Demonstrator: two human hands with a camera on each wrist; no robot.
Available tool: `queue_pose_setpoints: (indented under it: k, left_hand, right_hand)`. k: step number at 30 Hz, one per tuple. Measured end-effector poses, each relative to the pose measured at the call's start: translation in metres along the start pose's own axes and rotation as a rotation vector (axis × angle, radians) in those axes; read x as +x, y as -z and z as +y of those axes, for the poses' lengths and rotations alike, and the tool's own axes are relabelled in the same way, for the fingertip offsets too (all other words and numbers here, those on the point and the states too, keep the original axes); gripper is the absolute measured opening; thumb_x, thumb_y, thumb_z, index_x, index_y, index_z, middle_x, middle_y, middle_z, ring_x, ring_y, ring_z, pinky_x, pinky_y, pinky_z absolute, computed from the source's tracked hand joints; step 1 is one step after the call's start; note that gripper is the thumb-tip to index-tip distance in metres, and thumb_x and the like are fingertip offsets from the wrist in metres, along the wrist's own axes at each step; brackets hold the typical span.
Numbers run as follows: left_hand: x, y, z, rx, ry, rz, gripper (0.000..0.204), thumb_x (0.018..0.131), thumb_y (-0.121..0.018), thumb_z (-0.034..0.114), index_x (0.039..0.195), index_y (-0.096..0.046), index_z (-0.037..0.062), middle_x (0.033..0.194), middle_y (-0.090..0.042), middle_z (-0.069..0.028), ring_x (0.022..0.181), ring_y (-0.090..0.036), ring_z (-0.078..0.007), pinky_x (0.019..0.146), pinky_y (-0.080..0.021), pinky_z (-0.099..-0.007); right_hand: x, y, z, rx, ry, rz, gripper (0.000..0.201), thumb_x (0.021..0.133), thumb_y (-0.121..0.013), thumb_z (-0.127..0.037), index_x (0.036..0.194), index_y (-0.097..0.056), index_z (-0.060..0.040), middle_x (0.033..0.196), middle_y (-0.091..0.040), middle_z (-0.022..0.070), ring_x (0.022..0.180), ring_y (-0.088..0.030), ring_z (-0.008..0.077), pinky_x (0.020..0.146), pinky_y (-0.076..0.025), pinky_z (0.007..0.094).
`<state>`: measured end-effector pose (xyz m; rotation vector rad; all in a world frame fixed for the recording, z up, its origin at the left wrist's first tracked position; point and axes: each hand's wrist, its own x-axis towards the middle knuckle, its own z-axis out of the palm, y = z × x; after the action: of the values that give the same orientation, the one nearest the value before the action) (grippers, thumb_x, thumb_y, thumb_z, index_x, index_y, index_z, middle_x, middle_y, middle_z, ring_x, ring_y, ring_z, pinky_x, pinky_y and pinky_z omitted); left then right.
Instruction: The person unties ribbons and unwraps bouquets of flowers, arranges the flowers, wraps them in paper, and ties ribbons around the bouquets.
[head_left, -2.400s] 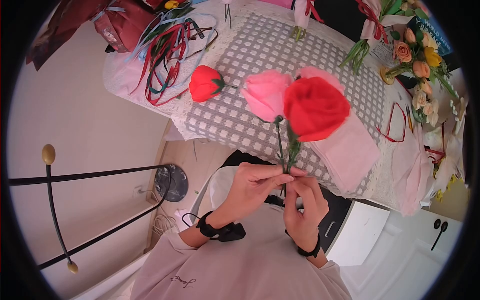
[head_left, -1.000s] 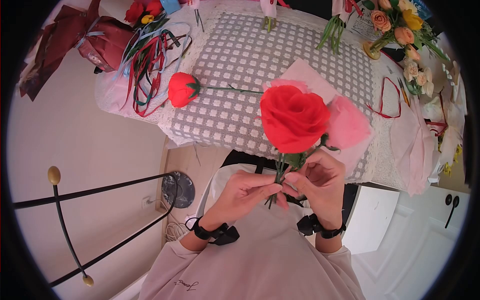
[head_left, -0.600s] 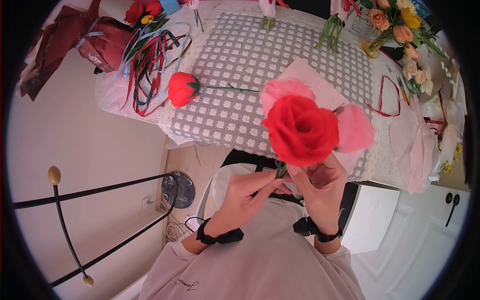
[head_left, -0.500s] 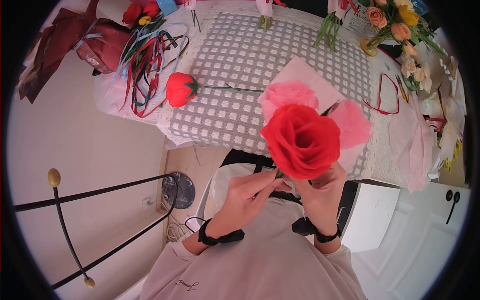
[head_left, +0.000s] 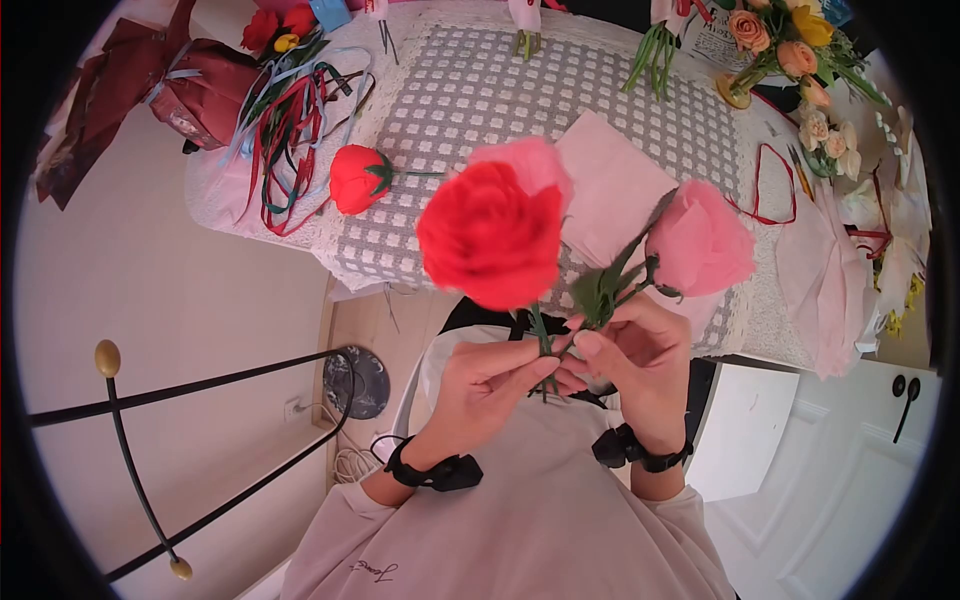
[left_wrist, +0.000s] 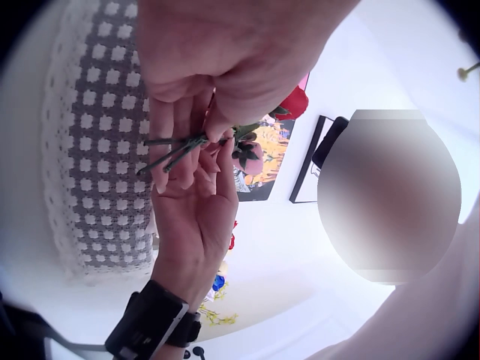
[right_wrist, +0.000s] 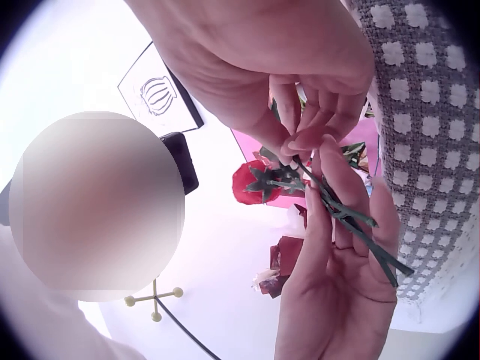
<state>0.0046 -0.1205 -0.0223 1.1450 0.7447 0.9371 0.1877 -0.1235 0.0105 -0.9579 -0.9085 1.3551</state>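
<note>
Left hand [head_left: 497, 385]: pinching the green stems [head_left: 541, 345] low, fingers curled round them, centre of the frame.
Right hand [head_left: 633, 352]: closing fingertips on the same stems just under the leaves.
Red rose [head_left: 489, 233]: standing up from the left hand, blurred, tilting toward upper left.
Pink rose [head_left: 702, 238]: leaning right, out over the tabletop [head_left: 470, 90] edge.
Handling: looking light and top-heavy; petals probably soft and crushable, stems thin, likely stiff.
Where to hold: low on the stems, never the blooms.
</note>
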Motion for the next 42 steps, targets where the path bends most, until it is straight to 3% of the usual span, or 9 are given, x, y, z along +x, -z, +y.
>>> queue_pose_setpoints:
  k: [5, 13, 20, 23, 25, 29, 32, 34, 42]
  left_hand:
    - [0.001, 0.008, 0.012, 0.341, -0.047, -0.061, 0.015, 0.103, -0.062, 0.0, 0.111, -0.07, -0.0106, 0.094, -0.077, -0.0164, 0.074, -0.07, -0.0174, 0.069, -0.053, -0.0269]
    - [0.002, -0.006, -0.002, 0.624, -0.381, 0.203, 0.019, 0.093, -0.067, -0.01, 0.112, -0.071, -0.0072, 0.089, -0.072, -0.0174, 0.067, -0.066, -0.0249, 0.061, -0.051, -0.0286]
    - [0.001, -0.002, -0.012, 0.598, -0.286, 0.131, 0.023, 0.094, -0.065, -0.013, 0.116, -0.069, -0.0098, 0.091, -0.074, -0.0187, 0.076, -0.075, -0.0268, 0.067, -0.058, -0.0309]
    - [0.001, -0.005, -0.014, 0.51, -0.268, 0.198, 0.011, 0.095, -0.066, -0.011, 0.105, -0.069, -0.0113, 0.084, -0.068, -0.0162, 0.068, -0.064, -0.02, 0.064, -0.05, -0.0257]
    - [0.001, 0.0, -0.013, 0.508, -0.245, 0.113, 0.025, 0.094, -0.063, -0.014, 0.118, -0.069, -0.0102, 0.097, -0.075, -0.0185, 0.08, -0.077, -0.0249, 0.068, -0.059, -0.0316]
    - [0.005, -0.001, -0.009, 0.474, -0.197, 0.151, 0.026, 0.094, -0.062, -0.015, 0.119, -0.068, -0.011, 0.098, -0.074, -0.019, 0.082, -0.078, -0.0245, 0.068, -0.06, -0.0313]
    - [0.007, 0.0, -0.008, 0.436, -0.226, 0.2, 0.01, 0.095, -0.067, -0.008, 0.104, -0.069, -0.0109, 0.083, -0.068, -0.014, 0.067, -0.059, -0.0196, 0.063, -0.047, -0.0261]
    - [0.005, 0.005, -0.007, 0.491, -0.201, 0.083, 0.022, 0.093, -0.062, -0.015, 0.115, -0.067, -0.0125, 0.095, -0.072, -0.0177, 0.077, -0.074, -0.0227, 0.067, -0.058, -0.0305]
    - [0.005, 0.003, -0.014, 0.409, -0.205, 0.055, 0.006, 0.096, -0.064, -0.009, 0.101, -0.066, -0.0112, 0.083, -0.068, -0.0141, 0.069, -0.068, -0.021, 0.06, -0.051, -0.0307]
  right_hand:
    - [-0.004, -0.008, -0.001, -0.197, 0.026, 0.093, 0.008, 0.09, -0.076, 0.007, 0.097, -0.071, 0.0042, 0.083, -0.073, 0.0064, 0.069, -0.069, 0.0105, 0.063, -0.054, 0.0245]
    - [-0.002, -0.015, 0.005, -0.566, 0.25, 0.144, 0.009, 0.087, -0.076, 0.01, 0.095, -0.074, 0.0051, 0.079, -0.072, 0.0069, 0.066, -0.073, 0.0132, 0.063, -0.052, 0.0222]
    - [-0.006, -0.019, 0.02, -0.378, 0.169, 0.193, 0.01, 0.088, -0.075, 0.011, 0.097, -0.072, 0.0069, 0.095, -0.071, 0.0096, 0.075, -0.076, 0.0157, 0.064, -0.059, 0.0252]
    - [-0.006, -0.02, 0.016, -0.392, 0.133, 0.194, 0.011, 0.09, -0.074, 0.01, 0.1, -0.072, 0.0073, 0.094, -0.071, 0.0097, 0.077, -0.077, 0.0162, 0.067, -0.061, 0.026]
    - [-0.006, -0.018, 0.015, -0.433, 0.13, 0.178, 0.011, 0.091, -0.073, 0.009, 0.101, -0.072, 0.0076, 0.094, -0.071, 0.01, 0.078, -0.076, 0.0161, 0.068, -0.062, 0.0262]
    - [-0.006, -0.018, 0.017, -0.454, 0.148, 0.125, 0.009, 0.094, -0.07, 0.007, 0.103, -0.072, 0.0078, 0.094, -0.071, 0.0111, 0.077, -0.076, 0.0158, 0.068, -0.061, 0.0256]
    - [-0.006, -0.015, 0.014, -0.495, 0.156, 0.097, 0.012, 0.094, -0.071, 0.008, 0.106, -0.073, 0.0076, 0.097, -0.071, 0.0118, 0.078, -0.075, 0.016, 0.069, -0.058, 0.0259]
    - [-0.005, -0.014, 0.013, -0.551, 0.159, 0.062, 0.017, 0.092, -0.072, 0.009, 0.109, -0.073, 0.0075, 0.099, -0.07, 0.0121, 0.079, -0.074, 0.0162, 0.071, -0.056, 0.0263]
    - [-0.001, -0.013, 0.009, -0.658, 0.198, 0.092, 0.015, 0.083, -0.083, 0.007, 0.092, -0.072, 0.0042, 0.073, -0.069, 0.0048, 0.068, -0.07, 0.0112, 0.063, -0.051, 0.024]
